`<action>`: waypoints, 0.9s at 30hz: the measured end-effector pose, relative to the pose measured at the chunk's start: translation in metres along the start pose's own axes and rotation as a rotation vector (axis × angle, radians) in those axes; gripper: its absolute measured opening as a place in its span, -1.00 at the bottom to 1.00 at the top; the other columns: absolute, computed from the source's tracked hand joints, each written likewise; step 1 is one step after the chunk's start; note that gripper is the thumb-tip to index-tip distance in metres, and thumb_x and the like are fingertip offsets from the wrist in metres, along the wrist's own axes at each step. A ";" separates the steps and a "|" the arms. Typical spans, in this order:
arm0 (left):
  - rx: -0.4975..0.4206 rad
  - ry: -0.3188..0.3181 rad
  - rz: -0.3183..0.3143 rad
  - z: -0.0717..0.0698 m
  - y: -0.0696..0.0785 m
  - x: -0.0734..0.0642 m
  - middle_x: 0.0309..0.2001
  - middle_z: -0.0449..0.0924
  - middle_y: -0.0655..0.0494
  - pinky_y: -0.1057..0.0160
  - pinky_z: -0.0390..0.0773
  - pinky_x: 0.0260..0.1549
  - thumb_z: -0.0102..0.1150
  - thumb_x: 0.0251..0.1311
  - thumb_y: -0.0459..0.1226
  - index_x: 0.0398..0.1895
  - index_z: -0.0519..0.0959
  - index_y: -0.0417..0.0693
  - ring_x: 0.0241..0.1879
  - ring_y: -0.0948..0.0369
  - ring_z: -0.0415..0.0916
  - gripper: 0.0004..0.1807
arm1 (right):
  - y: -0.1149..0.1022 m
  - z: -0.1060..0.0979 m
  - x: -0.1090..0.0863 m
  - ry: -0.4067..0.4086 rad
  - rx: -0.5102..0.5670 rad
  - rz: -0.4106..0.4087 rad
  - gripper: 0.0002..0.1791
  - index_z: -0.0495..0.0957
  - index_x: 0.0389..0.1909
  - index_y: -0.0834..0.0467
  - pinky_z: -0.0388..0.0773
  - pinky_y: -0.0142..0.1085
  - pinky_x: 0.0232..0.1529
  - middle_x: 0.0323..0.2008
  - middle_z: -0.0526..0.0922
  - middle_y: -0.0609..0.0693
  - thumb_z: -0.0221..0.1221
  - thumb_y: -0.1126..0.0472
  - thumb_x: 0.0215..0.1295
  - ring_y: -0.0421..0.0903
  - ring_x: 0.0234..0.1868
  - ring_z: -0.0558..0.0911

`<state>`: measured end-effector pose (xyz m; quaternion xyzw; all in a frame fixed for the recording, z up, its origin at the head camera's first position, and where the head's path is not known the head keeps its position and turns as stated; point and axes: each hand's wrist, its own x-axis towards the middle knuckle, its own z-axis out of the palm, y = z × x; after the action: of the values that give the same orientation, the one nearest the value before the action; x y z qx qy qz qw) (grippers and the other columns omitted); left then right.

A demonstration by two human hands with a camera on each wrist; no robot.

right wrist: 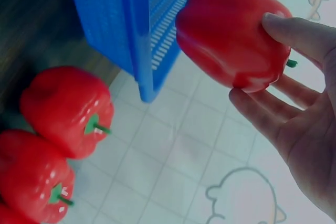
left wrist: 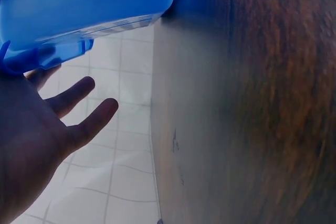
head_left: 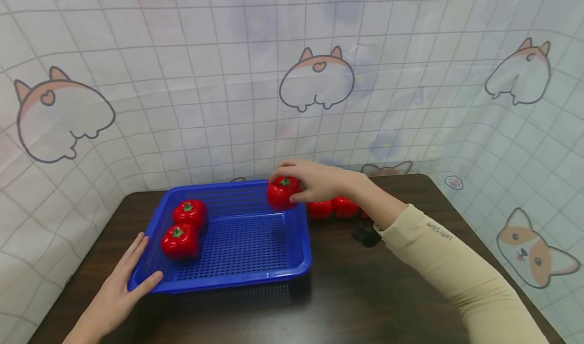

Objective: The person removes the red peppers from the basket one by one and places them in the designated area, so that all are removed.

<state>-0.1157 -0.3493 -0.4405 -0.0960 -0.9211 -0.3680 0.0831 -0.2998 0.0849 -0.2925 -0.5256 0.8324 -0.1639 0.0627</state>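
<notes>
My right hand (head_left: 315, 178) grips a red bell pepper (head_left: 282, 194) by its stem end, above the right rear corner of the blue basket (head_left: 298, 272). In the right wrist view, the thumb and fingertips press on opposite sides of this held pepper (right wrist: 231, 35). Two more red peppers (head_left: 180, 241) sit inside the basket along its left wall. My left hand (head_left: 114, 293) lies at the basket's left front corner, thumb over the rim and fingers stretched along the outer side. The left wrist view shows those fingers (left wrist: 89, 119) straight and spread beside the basket wall (left wrist: 94, 14).
Right of the basket, several red peppers (head_left: 345, 207) stand in a row on the dark wooden table (head_left: 365, 293), partly hidden by my right arm. A black object (head_left: 366, 236) shows beneath the right wrist. A grid-patterned cloth (head_left: 205, 106) hangs behind the table.
</notes>
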 end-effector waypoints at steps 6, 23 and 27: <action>-0.001 -0.005 -0.010 0.000 -0.001 -0.002 0.67 -0.31 -0.02 -0.59 -0.15 0.27 0.19 0.45 -0.17 0.69 -0.10 0.03 0.55 -0.35 -0.27 -0.10 | 0.005 -0.004 -0.022 0.047 0.003 -0.002 -0.44 0.47 0.35 0.09 0.51 -0.11 0.22 0.33 0.45 0.04 0.31 0.31 0.33 0.00 0.29 0.44; 0.003 -0.020 -0.020 -0.001 -0.001 -0.001 0.67 -0.34 0.02 -0.63 -0.14 0.22 0.17 0.47 -0.15 0.70 -0.13 0.09 0.54 -0.37 -0.29 -0.09 | 0.032 -0.002 -0.076 0.158 0.086 0.032 -0.47 0.50 0.31 0.09 0.62 -0.15 -0.02 0.29 0.48 -0.04 0.33 0.34 0.33 -0.09 0.08 0.51; 0.007 -0.018 -0.018 -0.001 0.000 0.000 0.67 -0.33 0.03 -0.61 -0.14 0.24 0.18 0.46 -0.15 0.69 -0.12 0.08 0.55 -0.36 -0.28 -0.09 | 0.037 0.003 -0.085 0.157 0.069 0.065 -0.46 0.50 0.33 0.09 0.59 -0.09 0.04 0.29 0.49 -0.02 0.34 0.29 0.34 -0.07 0.11 0.52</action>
<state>-0.1153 -0.3502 -0.4399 -0.0907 -0.9239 -0.3647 0.0720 -0.2929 0.1754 -0.3136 -0.4813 0.8453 -0.2310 0.0208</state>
